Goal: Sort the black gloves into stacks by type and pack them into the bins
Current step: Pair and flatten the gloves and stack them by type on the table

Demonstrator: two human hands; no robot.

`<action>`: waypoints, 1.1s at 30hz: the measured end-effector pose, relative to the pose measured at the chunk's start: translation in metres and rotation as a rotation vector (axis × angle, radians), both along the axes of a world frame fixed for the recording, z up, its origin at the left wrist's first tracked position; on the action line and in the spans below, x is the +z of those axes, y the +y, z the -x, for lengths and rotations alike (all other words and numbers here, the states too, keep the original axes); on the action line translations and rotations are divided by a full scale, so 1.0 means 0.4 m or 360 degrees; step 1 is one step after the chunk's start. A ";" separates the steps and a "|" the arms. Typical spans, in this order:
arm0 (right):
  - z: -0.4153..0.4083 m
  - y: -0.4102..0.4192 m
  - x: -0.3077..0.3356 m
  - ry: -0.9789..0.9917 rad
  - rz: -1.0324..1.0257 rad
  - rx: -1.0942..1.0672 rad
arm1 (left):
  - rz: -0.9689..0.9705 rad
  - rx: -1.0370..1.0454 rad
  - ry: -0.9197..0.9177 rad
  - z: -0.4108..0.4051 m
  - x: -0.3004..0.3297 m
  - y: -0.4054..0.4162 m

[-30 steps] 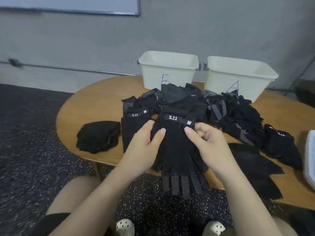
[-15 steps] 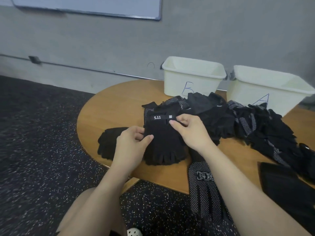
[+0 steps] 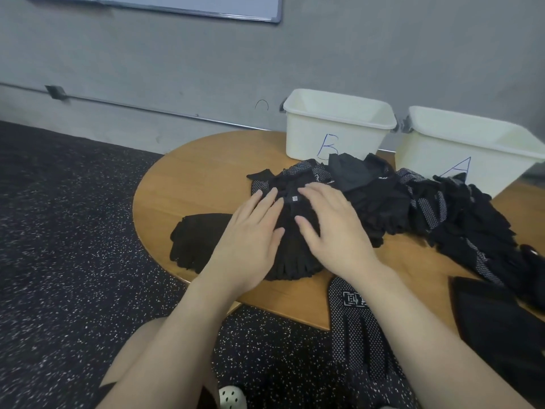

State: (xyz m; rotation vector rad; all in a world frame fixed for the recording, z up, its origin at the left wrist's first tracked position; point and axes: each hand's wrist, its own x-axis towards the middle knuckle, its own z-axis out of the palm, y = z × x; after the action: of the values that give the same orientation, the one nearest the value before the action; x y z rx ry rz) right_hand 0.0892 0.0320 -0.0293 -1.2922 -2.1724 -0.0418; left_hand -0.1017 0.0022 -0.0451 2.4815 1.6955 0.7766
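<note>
My left hand (image 3: 250, 231) and my right hand (image 3: 330, 228) lie flat, fingers straight, pressing down on a stack of black fingerless gloves (image 3: 292, 249) on the round wooden table (image 3: 191, 178). A small white tag shows between my fingertips. Left of that stack sits another stack of plain black gloves (image 3: 197, 240). A jumbled pile of black gloves (image 3: 413, 208), some white-dotted, spreads to the right. Behind it stand two cream bins, bin B (image 3: 339, 125) and bin A (image 3: 472, 146); what is inside them is hidden.
A dotted black glove (image 3: 356, 335) hangs over the table's near edge under my right forearm. A flat black item (image 3: 501, 320) lies at the near right. Speckled dark floor lies to the left, a grey wall behind the bins.
Both hands let go of the pinched 5.11 glove after laying it on the stack left of the pile, and now press flat on it. The view swung left.
</note>
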 end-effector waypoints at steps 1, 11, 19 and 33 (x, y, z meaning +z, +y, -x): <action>0.000 -0.008 -0.002 -0.0088 0.0020 0.0066 | 0.0052 -0.0020 0.0020 0.001 -0.007 0.003; -0.017 0.016 -0.060 -0.0419 0.0717 0.0232 | 0.0352 0.0004 0.0199 -0.006 -0.055 0.031; -0.015 0.017 -0.075 -0.0421 0.0839 0.0219 | 0.0439 0.0031 0.0296 -0.012 -0.050 0.026; -0.135 -0.101 0.031 -0.0142 0.0726 0.0085 | 0.0108 0.0015 0.0116 -0.059 0.017 -0.045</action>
State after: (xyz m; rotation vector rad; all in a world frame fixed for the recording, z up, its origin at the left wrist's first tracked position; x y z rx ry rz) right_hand 0.1431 -0.0083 -0.0170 -1.4953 -2.3778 0.4496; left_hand -0.0782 -0.0157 -0.0381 2.4875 1.7270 0.6251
